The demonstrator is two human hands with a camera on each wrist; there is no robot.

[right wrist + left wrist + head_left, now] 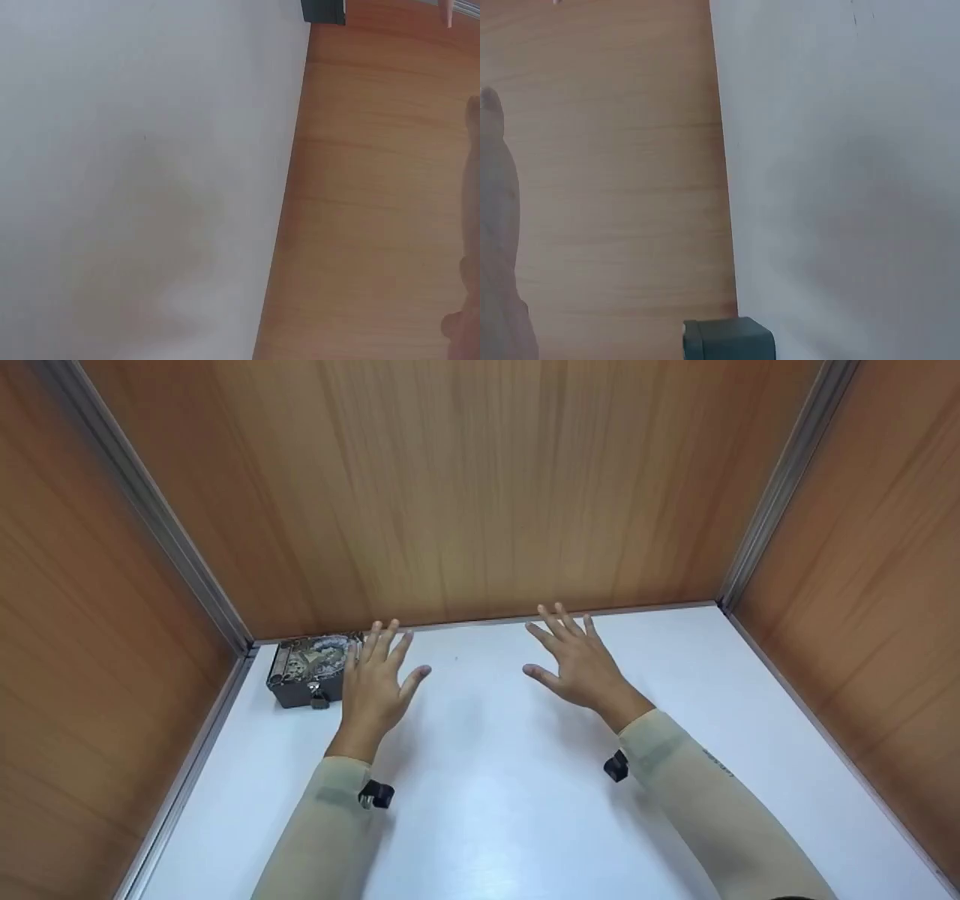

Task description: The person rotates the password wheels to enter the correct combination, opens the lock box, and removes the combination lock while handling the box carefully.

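Left wall: a panel of wood-grain laminate (97,660), smooth and warm brown, edged with a grey metal strip (150,517) that runs down to the table's far left corner.
Box: a small dark box (307,671) with a patterned, metallic-looking lid and a small clasp on its near face sits in the far left corner of the table, close against the back wall; lid down, contents hidden.
Left hand: the left hand (375,682) lies flat, palm down, fingers straight and spread, holding nothing; its outer fingers reach the box's right edge, though contact cannot be confirmed.
Table: a smooth, matte white table (495,810), rectangular, bare between and before the two hands.
Right hand: the right hand (577,664) is released too, palm down with fingers fanned toward the table's far edge, gripping nothing, well apart from the box.
Sleeves: pale beige, close-fitting sleeves (705,802) cover both forearms, each with a small black unit (616,766) at the wrist.
Back and right walls: the same wood-grain panels (480,487), meeting at a second metal strip (780,487) in the far right corner.
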